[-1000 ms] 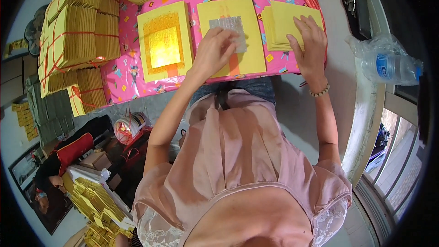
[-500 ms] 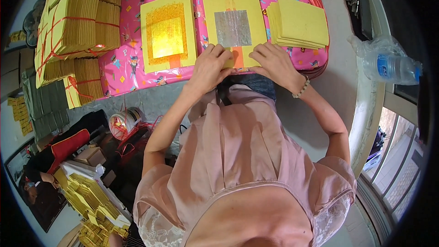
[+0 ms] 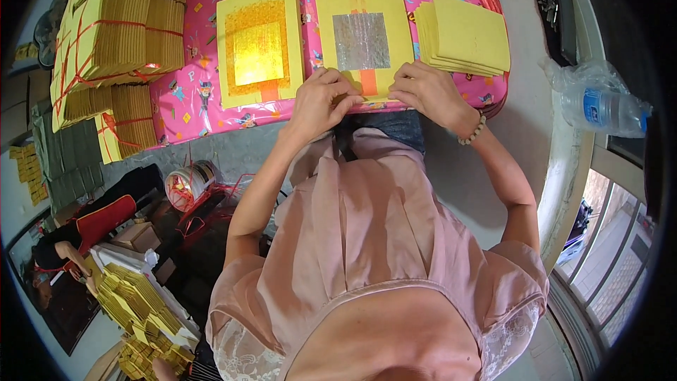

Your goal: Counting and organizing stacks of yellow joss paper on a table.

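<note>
A yellow paper sheet with a silver foil square and orange streaks lies at the table's near edge. At its near left corner, my left hand is closed on the edge, thumb and fingers pinched together. My right hand, a beaded bracelet on its wrist, grips the same edge at the right corner with curled fingers. Between them the near edge looks slightly turned up. To the left lies a stack of yellow sheets with a gold foil square on top. Right of my sheet sits a pile of folded yellow papers.
Tall bundles of yellow paper tied with red string stand at the table's left. The pink patterned cover shows between piles. A plastic bottle lies at the right. At lower left, another person's arm reaches toward yellow bundles.
My right hand has shifted slightly right and up, fingers more curled at the sheet's edge. My left fingers have drawn in a little. The other person's arm shows more now.
</note>
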Motion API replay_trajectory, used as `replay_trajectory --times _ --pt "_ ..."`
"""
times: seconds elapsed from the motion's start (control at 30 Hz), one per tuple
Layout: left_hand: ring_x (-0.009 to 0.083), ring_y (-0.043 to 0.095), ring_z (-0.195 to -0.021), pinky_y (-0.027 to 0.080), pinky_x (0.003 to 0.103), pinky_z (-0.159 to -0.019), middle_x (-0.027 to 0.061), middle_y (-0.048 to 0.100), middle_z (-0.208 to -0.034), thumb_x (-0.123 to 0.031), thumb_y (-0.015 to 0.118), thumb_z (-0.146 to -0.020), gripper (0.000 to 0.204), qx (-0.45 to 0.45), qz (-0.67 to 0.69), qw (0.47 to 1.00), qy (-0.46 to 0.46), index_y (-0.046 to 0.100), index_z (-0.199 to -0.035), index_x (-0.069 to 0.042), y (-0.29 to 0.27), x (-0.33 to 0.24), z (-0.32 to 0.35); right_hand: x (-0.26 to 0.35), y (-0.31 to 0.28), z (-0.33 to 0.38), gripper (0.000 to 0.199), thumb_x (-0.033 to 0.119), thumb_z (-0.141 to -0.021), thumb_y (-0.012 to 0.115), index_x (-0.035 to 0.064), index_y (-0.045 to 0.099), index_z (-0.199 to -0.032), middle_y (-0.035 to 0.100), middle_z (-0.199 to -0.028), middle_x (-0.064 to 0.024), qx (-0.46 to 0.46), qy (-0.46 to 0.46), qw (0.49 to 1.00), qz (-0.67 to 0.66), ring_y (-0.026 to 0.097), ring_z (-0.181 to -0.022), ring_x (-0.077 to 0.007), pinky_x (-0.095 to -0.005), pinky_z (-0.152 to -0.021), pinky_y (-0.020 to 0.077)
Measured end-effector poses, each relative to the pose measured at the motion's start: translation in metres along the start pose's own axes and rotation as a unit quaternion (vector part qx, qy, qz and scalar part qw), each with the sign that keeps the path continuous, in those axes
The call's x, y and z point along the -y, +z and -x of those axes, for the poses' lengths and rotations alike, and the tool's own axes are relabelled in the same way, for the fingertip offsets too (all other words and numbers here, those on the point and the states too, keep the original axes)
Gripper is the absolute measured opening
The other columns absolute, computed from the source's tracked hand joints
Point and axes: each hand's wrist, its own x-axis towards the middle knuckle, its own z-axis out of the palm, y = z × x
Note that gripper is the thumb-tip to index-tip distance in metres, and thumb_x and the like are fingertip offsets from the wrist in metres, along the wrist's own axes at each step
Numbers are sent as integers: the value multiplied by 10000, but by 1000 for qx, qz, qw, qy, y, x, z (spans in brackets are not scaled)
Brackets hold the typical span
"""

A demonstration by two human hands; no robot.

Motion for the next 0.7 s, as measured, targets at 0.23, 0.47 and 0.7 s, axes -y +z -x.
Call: replay_trajectory --times 0.23,0.47,0.7 --pt "311 603 -820 502 409 -729 109 634 -808 -205 786 -782 182 -15 8 1000 -5 736 -816 -33 3 2 1 1 1 2 123 209 -863 706 88 710 -884 627 -937 -46 1 7 1000 -7 626 -880 -254 -374 -748 521" --pt "312 608 -812 506 411 -728 112 640 -802 -203 792 -774 182 -3 11 1000 -19 738 -805 -32 1 3 0 1 2 0 133 241 -862 704 110 725 -866 632 -911 -36 -1 12 1000 -16 626 -870 -259 -382 -752 518" --pt "300 623 -832 512 406 -741 102 656 -818 -203 797 -770 178 0 11 1000 -16 744 -805 -37 -1 3 -5 -1 -2 -1 142 249 -872 693 113 734 -870 635 -916 -37 -1 13 1000 -26 626 -871 -256 -386 -750 516"
